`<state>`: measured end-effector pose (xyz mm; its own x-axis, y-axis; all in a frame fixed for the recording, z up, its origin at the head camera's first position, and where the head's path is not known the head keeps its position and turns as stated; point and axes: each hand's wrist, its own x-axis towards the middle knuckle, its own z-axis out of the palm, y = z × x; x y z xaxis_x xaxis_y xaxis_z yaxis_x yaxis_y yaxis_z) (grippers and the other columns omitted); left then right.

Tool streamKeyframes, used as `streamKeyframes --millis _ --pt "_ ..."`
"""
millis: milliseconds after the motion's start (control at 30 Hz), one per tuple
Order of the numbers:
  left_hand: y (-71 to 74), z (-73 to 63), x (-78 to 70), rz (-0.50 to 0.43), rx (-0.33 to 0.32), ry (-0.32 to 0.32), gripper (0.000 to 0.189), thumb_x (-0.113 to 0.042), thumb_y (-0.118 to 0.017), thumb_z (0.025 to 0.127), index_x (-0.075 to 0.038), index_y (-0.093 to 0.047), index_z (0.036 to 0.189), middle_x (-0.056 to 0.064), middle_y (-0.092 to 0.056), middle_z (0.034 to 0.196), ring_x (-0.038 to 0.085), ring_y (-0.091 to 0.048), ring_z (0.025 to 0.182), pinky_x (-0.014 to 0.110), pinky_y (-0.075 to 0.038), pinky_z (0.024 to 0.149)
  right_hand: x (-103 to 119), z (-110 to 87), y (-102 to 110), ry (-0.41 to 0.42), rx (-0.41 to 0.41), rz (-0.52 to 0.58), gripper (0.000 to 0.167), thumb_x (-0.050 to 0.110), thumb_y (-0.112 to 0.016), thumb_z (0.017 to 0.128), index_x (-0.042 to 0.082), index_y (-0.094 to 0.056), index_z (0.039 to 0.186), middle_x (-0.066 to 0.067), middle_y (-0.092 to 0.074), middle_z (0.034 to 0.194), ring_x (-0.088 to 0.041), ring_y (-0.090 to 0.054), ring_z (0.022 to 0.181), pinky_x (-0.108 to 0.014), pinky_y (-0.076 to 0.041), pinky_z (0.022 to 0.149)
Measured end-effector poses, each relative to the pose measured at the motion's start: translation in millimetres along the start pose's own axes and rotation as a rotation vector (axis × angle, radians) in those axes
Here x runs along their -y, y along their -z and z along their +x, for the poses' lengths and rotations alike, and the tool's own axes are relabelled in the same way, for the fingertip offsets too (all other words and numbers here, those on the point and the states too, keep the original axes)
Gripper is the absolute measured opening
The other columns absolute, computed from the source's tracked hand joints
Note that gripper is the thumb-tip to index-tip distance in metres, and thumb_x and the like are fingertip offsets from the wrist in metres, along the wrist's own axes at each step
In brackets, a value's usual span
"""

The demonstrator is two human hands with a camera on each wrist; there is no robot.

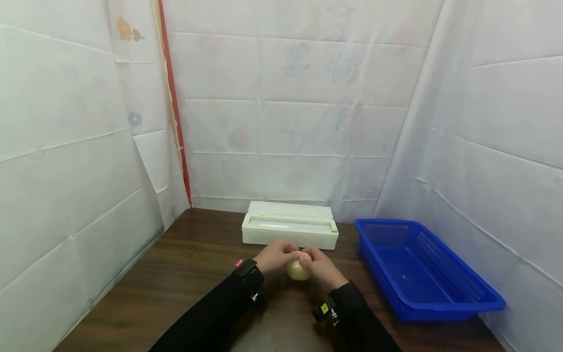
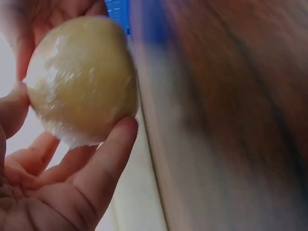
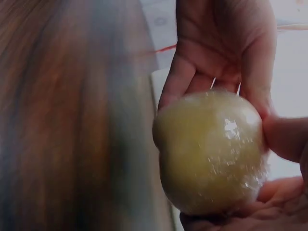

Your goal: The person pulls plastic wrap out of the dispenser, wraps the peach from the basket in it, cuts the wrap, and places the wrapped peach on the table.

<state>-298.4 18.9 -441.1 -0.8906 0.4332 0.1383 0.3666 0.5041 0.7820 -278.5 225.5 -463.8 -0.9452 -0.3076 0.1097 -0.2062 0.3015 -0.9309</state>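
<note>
A round, pale yellow fruit (image 1: pixel 298 272), apple-like in shape, is held just above the table between both hands. Shiny, wrinkled cling film covers the fruit (image 2: pixel 82 79) and bunches along one side. My left hand (image 1: pixel 274 256) grips it from the left, its thumb and fingers spread round the fruit in the left wrist view. From the other side my right hand (image 1: pixel 325 269) holds the same fruit (image 3: pixel 211 154), thumb and fingers bent about it. The two thumbs come close together at the top. Parts of the fingers are hidden behind the fruit.
Just beyond the hands stands a long white box (image 1: pixel 290 238) with its lid raised and a pale roll inside. A blue plastic basket (image 1: pixel 433 307) sits on the right of the dark wooden table (image 1: pixel 176 278). White sheets (image 1: pixel 286 122) enclose the back and sides.
</note>
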Motion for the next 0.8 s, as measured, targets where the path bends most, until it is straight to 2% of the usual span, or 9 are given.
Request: streamKeyframes --millis 67,267,500,800 --pt "0.7 -0.4 2.6 0.004 0.008 0.021 0.033 -0.035 -0.07 0.105 -0.008 -0.074 0.122 0.009 -0.076 0.119 0.016 -0.07 0.099 0.032 -0.06 0.076 -5 2.4 0 0.003 0.013 -0.047 0.041 0.024 -0.061 0.11 -0.005 -0.057 0.139 -0.021 -0.062 0.137 -0.032 -0.062 0.122 -0.043 -0.051 0.099" --pt "-1.1 -2.8 3.9 -0.019 0.006 0.092 0.034 -0.034 -0.074 0.102 -0.007 -0.074 0.122 0.009 -0.076 0.117 0.015 -0.07 0.091 0.042 -0.064 0.079 -13 5.7 -2 0.011 0.01 -0.122 0.044 0.028 -0.064 0.108 -0.004 -0.062 0.139 -0.021 -0.066 0.138 -0.035 -0.062 0.128 -0.05 -0.05 0.106" --pt "-3.3 -0.3 -2.0 -0.002 -0.023 0.157 0.038 -0.036 -0.075 0.101 -0.007 -0.075 0.125 0.009 -0.075 0.121 0.017 -0.07 0.09 0.037 -0.063 0.074 -14 6.3 1 0.0 0.094 -0.07 0.049 0.034 -0.051 0.114 -0.002 -0.058 0.145 -0.02 -0.062 0.146 -0.037 -0.057 0.137 -0.057 -0.042 0.116" --pt "-8.7 5.5 0.4 -0.037 -0.016 0.17 0.039 -0.035 -0.074 0.102 -0.006 -0.074 0.127 0.01 -0.075 0.123 0.017 -0.071 0.094 0.044 -0.064 0.082 -15 3.6 6 -0.004 0.148 -0.009 0.049 0.028 -0.043 0.117 -0.008 -0.051 0.148 -0.025 -0.057 0.149 -0.039 -0.053 0.138 -0.057 -0.039 0.118"
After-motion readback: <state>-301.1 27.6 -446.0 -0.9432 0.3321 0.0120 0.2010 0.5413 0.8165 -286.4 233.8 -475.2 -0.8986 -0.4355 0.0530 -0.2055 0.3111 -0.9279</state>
